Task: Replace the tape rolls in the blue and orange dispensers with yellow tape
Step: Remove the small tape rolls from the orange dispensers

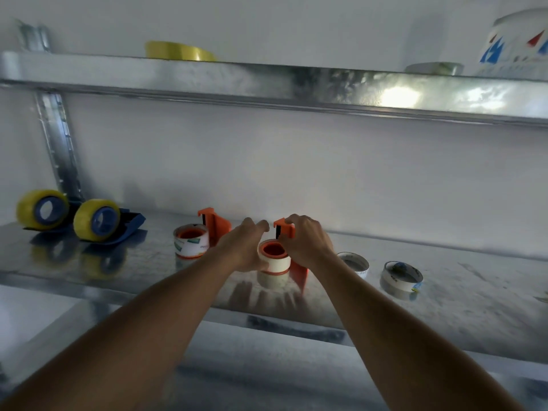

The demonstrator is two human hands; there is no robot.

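Both hands on orange dispenser: my left grip clamped round its white roll, right grip pinching its blade end.

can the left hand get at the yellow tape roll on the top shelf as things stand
Probably not right away: the left hand is on the white roll in the orange dispenser. The way up to the yellow tape roll looks clear.

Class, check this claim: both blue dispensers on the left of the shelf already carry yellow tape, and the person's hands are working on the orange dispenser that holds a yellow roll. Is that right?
Not quite. In the head view, the orange dispenser between the left hand and right hand holds a white roll, not yellow. The two blue dispensers do carry yellow tape.
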